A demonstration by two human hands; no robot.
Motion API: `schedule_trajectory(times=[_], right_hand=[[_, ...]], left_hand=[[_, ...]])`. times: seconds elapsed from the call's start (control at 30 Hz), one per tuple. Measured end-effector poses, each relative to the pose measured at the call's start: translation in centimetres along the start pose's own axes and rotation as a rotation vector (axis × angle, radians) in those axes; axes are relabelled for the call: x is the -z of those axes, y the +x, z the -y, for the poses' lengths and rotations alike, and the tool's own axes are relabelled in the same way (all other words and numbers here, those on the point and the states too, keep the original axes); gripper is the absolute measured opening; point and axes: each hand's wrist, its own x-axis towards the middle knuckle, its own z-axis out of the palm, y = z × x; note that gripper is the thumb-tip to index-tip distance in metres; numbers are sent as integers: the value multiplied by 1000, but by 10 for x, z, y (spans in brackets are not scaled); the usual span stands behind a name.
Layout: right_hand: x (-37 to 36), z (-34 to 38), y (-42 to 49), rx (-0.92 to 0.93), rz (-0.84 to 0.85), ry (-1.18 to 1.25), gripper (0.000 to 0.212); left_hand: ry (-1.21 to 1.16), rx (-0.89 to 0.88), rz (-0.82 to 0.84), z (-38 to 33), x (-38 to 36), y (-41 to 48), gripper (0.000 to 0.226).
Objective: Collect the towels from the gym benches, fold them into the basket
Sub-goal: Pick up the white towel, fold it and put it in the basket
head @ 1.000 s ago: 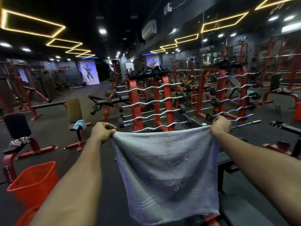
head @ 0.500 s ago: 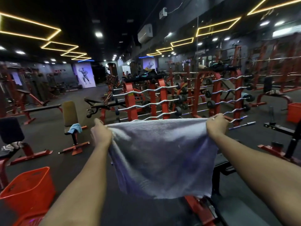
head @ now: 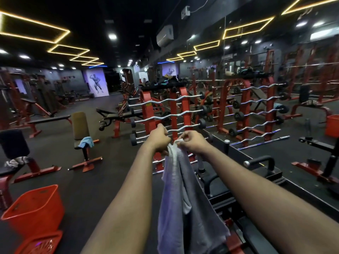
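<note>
Grey towel (head: 176, 198) hangs doubled from both hands, its lower end cut off by the frame. Left hand (head: 158, 139) and right hand (head: 192, 143) each pinch its top edge, fingertips mostly hidden. Three towels in all: blue towel (head: 86, 142) on a bench (head: 79, 125) seat edge, patterned towel (head: 17, 161) far left. Two baskets: orange basket (head: 34, 209) and a cropped second basket (head: 39, 243).

The hall is dim, lit overhead by yellow strip lights (head: 36, 22) and round spotlights (head: 112, 36) (their glare smears slightly). Wide-angle bending curves the edges, and the towel (head: 172, 208) looks soft, tinted violet.
</note>
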Motion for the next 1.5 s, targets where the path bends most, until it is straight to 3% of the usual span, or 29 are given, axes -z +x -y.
schedule_trajectory(times=[0.1, 0.2, 0.27, 0.33, 0.43, 0.53, 0.6, 0.67, 0.77, 0.87, 0.97, 1.03, 1.1, 1.27, 1.5], right_hand=[[-3, 5, -4, 6, 149, 159, 22], [-1, 2, -7, 32, 263, 212, 39], [-1, -1, -9, 68, 230, 112, 42], [-2, -2, -10, 109, 150, 61, 29], [2, -3, -11, 161, 46, 54, 11], [18, -3, -12, 195, 23, 130, 2], [33, -6, -12, 213, -3, 166, 8], [51, -13, -12, 218, -52, 174, 12], [84, -36, -24, 109, -175, 3, 12], [119, -66, -49, -135, -230, -372, 16], [150, -98, -78, -421, -201, -611, 19], [169, -117, -95, -567, -242, -684, 43], [196, -140, -107, -654, -314, -708, 49], [257, -197, -124, -735, -510, -592, 16], [318, -273, -143, -625, -790, -472, 13]], left_hand=[[-46, -17, 88, -4, -1, -1, 17], [-115, 11, 197, -5, 4, -6, 38], [-165, 13, 254, -5, 6, -10, 46], [-197, -5, 289, 4, 5, -8, 47], [-27, -97, 246, 31, 5, -1, 45], [267, -70, 383, 64, 1, -2, 73], [495, -58, 427, 87, -12, -3, 54], [567, -91, 396, 101, -26, -3, 29], [502, -184, 284, 102, -50, 3, 4], [376, -243, 182, 77, -76, 19, 8], [295, -323, 203, 39, -117, 37, 13], [261, -374, 254, 14, -151, 43, 13], [241, -425, 298, -10, -191, 47, 10], [123, -432, 355, -48, -281, 59, 10], [91, -525, 372, -69, -395, 89, 6]])
